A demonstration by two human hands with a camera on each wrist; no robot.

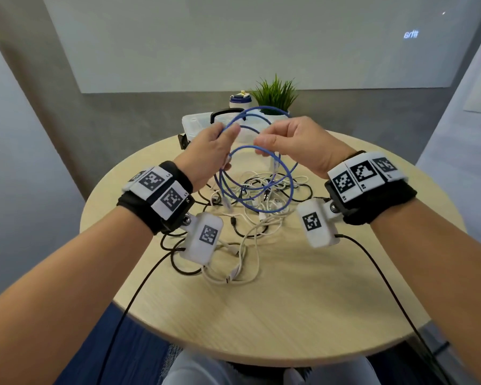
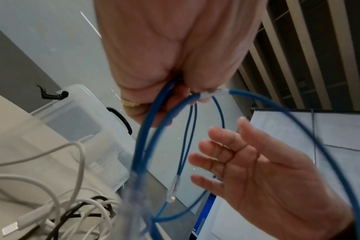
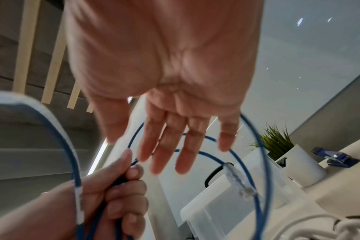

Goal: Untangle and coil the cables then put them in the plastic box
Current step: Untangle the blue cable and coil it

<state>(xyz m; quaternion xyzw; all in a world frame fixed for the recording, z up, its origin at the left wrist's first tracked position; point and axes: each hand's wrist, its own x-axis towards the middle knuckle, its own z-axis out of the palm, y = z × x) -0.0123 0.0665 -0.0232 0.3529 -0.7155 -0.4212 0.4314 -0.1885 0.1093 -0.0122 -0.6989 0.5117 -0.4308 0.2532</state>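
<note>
Above the round bench (image 1: 303, 301), the left hand (image 1: 210, 151) grips the looped blue cable (image 1: 261, 190) (several turns gathered), the right hand (image 1: 297, 140) beside it has fingers straight, and the plastic box (image 1: 197, 122) sits behind the tangled white and black cables (image 1: 250, 237).

The blue cable (image 1: 257, 173) is thin, with clear plastic plugs, and hangs in several loose loops above the middle of the round table (image 1: 303, 301), one bundle of strands gripped in a fist. Beneath it the white and black cables (image 1: 242, 240) lie in one knotted heap at the table's centre, sprawling toward its left edge. The clear plastic box (image 1: 197, 123) with black handles stands at the far edge, seemingly lidless, though blur makes that uncertain.
</note>
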